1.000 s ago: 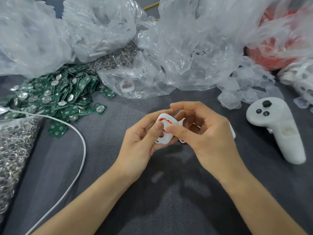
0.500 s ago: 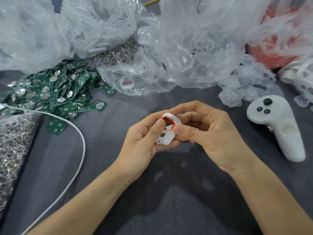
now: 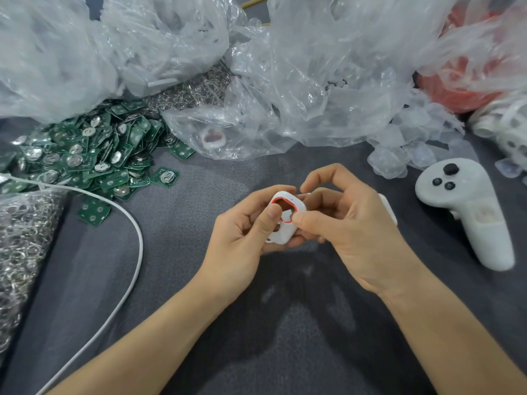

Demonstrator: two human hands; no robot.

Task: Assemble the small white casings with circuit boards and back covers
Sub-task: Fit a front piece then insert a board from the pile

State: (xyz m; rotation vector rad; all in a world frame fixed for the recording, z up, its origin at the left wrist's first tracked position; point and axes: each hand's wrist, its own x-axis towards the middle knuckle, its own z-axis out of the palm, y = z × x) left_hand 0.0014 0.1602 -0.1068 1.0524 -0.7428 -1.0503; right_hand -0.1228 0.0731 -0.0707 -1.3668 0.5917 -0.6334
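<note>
Casing [image 3: 287, 220]: one, white, with a red-ringed opening, held above the grey cloth [image 3: 176, 280] in mid-frame, between both hands. Opening faces up toward the camera. Long axis runs from far-right to near-left, slightly tilted; the broad end points away from the person, the small loop end toward them and to the left.

Left hand [image 3: 242, 235]: fingers curled under the casing, thumb pressed on its left edge. Gripping.
Right hand [image 3: 353, 223]: thumb tip on the right edge by the red ring, fingers curled behind. Gripping the same casing.

Counts:
- second casing [image 3: 212, 138]: one, inside a clear bag [image 3: 299, 89], well apart from the hands.
- boards [image 3: 85, 155]: green, heaped at far left, too many to count; two lie clear of the heap at its near edge.
- controller [image 3: 467, 212]: one, white, to the right.
- cable [image 3: 137, 238]: one, white, curving across the left side.
- rings [image 3: 22, 238]: bagged metal mass, far left, uncountable.
</note>
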